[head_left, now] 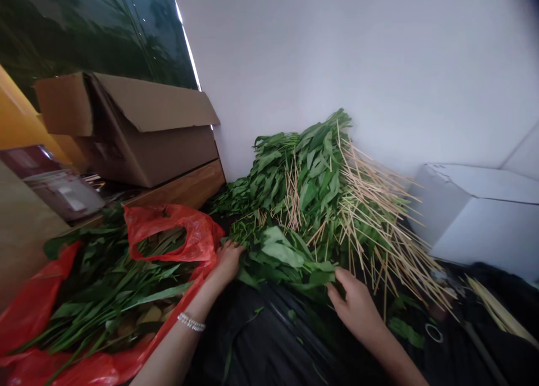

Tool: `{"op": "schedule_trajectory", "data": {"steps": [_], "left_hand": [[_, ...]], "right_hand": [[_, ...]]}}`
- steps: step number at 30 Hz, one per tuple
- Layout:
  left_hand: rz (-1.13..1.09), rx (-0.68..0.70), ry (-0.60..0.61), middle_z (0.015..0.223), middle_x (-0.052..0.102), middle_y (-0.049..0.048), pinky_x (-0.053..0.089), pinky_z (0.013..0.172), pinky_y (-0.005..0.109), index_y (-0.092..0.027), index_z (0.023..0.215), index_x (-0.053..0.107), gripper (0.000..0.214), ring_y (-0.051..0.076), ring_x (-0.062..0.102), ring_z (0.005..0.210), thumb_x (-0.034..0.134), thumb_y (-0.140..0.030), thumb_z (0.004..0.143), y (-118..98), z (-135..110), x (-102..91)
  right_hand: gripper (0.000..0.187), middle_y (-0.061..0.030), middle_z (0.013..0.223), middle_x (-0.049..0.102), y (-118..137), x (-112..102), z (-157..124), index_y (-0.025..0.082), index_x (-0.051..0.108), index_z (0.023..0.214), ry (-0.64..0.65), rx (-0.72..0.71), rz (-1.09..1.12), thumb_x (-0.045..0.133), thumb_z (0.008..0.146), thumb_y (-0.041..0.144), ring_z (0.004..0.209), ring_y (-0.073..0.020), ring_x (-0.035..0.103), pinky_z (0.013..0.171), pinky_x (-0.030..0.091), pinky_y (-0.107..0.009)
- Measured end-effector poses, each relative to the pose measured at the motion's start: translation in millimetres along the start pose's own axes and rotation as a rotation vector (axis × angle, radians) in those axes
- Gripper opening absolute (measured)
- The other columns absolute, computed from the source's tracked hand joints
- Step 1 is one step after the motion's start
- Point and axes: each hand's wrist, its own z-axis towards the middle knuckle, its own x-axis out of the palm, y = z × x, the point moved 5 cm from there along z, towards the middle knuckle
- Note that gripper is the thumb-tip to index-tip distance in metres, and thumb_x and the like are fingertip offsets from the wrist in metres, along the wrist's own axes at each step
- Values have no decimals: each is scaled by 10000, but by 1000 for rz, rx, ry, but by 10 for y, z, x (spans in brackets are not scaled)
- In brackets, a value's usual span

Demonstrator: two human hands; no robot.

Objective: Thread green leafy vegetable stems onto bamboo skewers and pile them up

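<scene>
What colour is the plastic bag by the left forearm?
The plastic bag is translucent red, best seen in the head view.

Shiny, silvery-white bracelet [191, 322] of small bead-like pieces that circled the bare left forearm [170, 352], ungloved left hand [228, 261], right hand [353, 300] and right forearm [389, 346] that were bare

Can't quite make out the fingertips of the left hand [228, 259] mid-frame, too blurry against the leafy greens [284, 255]. Losing both forearms [177, 338] off the bottom edge, plus some red plastic bag [202, 234] lower left and white box [484, 240] far right. Can't read the red-topped container [63, 198] at left or peek inside the cardboard box [177, 155].
</scene>
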Motion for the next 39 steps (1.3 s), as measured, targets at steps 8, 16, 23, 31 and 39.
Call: {"op": "schedule_trajectory", "data": {"steps": [8, 16, 23, 31, 39], "left_hand": [[-303, 116, -380, 1308, 554, 139, 389, 1045, 416, -158, 1111, 656, 319, 268, 477, 1242, 476, -158, 848, -289, -415, -475], [-912, 305, 109, 728, 656, 30, 456, 622, 231, -172, 808, 705, 315, 146, 596, 677, 554, -441, 869, -1188, -923, -261], [-1757, -52, 300, 839, 666, 65, 363, 448, 167, -116, 891, 659, 450, 86, 568, 560, 682, -540, 740, -1511, -809, 249], [-1450, 137, -65, 746, 699, 49, 506, 758, 305, -152, 808, 721, 180, 224, 633, 807, 628, -302, 774, -1308, -720, -118], [-1300, 213, -1, 905, 716, 65, 504, 787, 279, -170, 1039, 701, 256, 199, 643, 823, 598, -292, 839, -1328, -856, -158]], "right_hand": [[195, -45, 815, 681, -38, 51, -51, 227, 546, 917, -23, 140, 217, 447, 916, 395, 734, -202, 658, 703, 496, -315], [266, -85, 926, 705, 22, -36, -72, 206, 560, 936, -94, 210, 483, 452, 931, 449, 885, -201, 655, 836, 492, -320], [307, -97, 950, 705, 169, -66, -89, 207, 602, 877, -7, 193, 548, 514, 887, 501, 893, -220, 658, 811, 508, -306], [522, -117, 1002, 704, -10, 31, -22, 181, 682, 994, 177, 358, 653, 438, 872, 627, 937, -258, 652, 812, 507, -363], [349, -47, 878, 698, 109, 209, -88, 202, 678, 995, 287, 291, 726, 525, 877, 493, 814, -211, 628, 768, 488, -317]]}}
